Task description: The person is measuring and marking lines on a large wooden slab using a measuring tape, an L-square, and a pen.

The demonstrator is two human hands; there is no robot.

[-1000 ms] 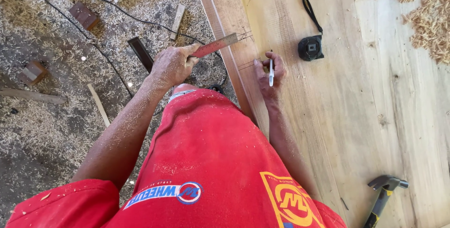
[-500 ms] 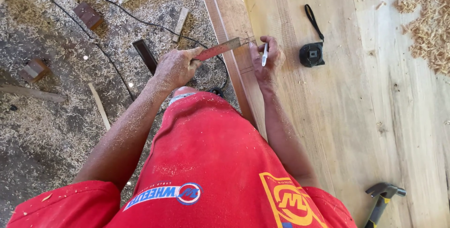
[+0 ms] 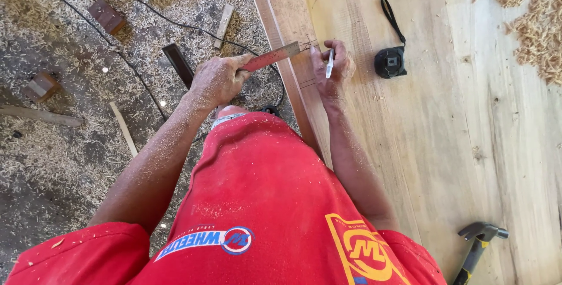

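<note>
Pale plank counter (image 3: 445, 144) above a shavings-strewn floor (image 3: 58, 144). Left hand (image 3: 219, 79) grip closed on a reddish metal square (image 3: 275, 56) crossing the counter edge; right hand (image 3: 331, 67) grip holds a pen (image 3: 329, 62) beside it.

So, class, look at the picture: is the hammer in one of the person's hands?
No: the hammer lies alone on the wooden board, while the left hand grips a ruler and the right hand holds a pen.

No packages, labels, signs, screens.
</note>
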